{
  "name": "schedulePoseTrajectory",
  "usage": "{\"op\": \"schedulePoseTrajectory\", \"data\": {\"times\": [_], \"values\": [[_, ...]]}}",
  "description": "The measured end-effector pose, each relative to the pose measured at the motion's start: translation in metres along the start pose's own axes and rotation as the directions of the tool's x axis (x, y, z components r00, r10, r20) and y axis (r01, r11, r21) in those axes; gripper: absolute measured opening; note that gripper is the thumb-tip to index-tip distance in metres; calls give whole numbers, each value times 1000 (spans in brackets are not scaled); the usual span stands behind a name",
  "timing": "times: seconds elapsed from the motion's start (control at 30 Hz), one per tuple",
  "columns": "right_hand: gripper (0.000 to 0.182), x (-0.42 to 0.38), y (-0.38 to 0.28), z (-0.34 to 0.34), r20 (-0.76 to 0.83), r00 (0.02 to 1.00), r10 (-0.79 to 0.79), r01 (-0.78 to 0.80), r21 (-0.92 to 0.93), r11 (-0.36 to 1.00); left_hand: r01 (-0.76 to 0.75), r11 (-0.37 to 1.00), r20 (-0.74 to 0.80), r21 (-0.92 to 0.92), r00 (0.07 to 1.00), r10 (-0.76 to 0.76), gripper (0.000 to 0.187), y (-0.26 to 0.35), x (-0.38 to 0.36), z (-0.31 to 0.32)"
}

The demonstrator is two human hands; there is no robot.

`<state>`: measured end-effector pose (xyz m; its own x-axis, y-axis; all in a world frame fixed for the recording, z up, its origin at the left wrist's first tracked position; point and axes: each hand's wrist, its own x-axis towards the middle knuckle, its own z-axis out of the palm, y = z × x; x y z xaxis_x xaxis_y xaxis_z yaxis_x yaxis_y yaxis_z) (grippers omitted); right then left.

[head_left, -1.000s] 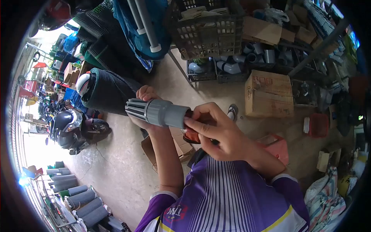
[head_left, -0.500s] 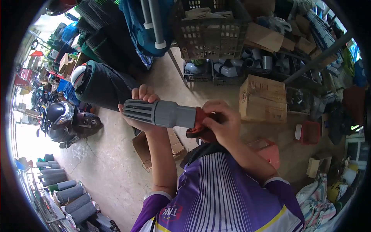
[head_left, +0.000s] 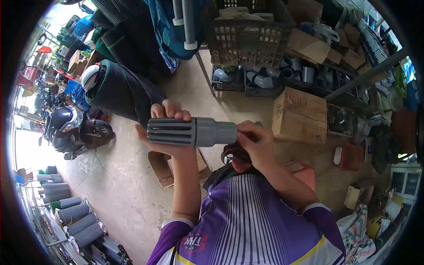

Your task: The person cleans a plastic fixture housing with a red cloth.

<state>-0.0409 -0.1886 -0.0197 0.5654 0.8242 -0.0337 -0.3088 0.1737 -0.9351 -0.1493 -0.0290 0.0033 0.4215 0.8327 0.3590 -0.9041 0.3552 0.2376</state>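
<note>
A grey plastic foot valve strainer [head_left: 203,131], slotted at its left end and narrowing to a smooth pipe end at the right, lies level across the view. My left hand [head_left: 170,148] cradles the slotted part from below, fingers curled over its far side. At the narrow end, the thumb and fingers of my right hand [head_left: 258,143] are pinched together around the rim. Just below that hand a red and dark item [head_left: 240,163] shows in part; I cannot make out what it is or whether the hand touches it.
An open cardboard box [head_left: 161,170] sits on the floor below my left forearm. Ahead stand a black crate [head_left: 247,46], grey pipe fittings [head_left: 263,80] and a closed carton [head_left: 300,115]. A motorbike [head_left: 73,130] and a rolled dark mesh [head_left: 117,92] are at left.
The strainer has shifted right and turned level. The red piece that covered its narrow end in my right hand is off it, leaving the grey end bare beside my fingers.
</note>
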Motion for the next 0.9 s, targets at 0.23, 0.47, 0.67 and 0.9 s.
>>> {"op": "schedulePoseTrajectory", "data": {"times": [0.23, 0.47, 0.67, 0.9], "values": [[15, 10, 18, -21, -6, 949, 316, -289, 391, 874, 69, 996, -6, -50, 998, -69, 54, -16, -5, 3], [41, -11, -22, 1, 125, 992, -26, -12, 294, 956, -22, 1000, -160, -13, 987, 20, 53, -4, 5, -14], [47, -3, 1, -24, 310, 787, -533, 590, -630, 505, 74, 992, -215, 103, 975, -50, 65, -11, 6, 11], [44, 19, -2, -40, 583, 664, -468, 747, -530, 401, 81, 994, 124, 78, 988, -90, 61, -7, 8, 7]]}}
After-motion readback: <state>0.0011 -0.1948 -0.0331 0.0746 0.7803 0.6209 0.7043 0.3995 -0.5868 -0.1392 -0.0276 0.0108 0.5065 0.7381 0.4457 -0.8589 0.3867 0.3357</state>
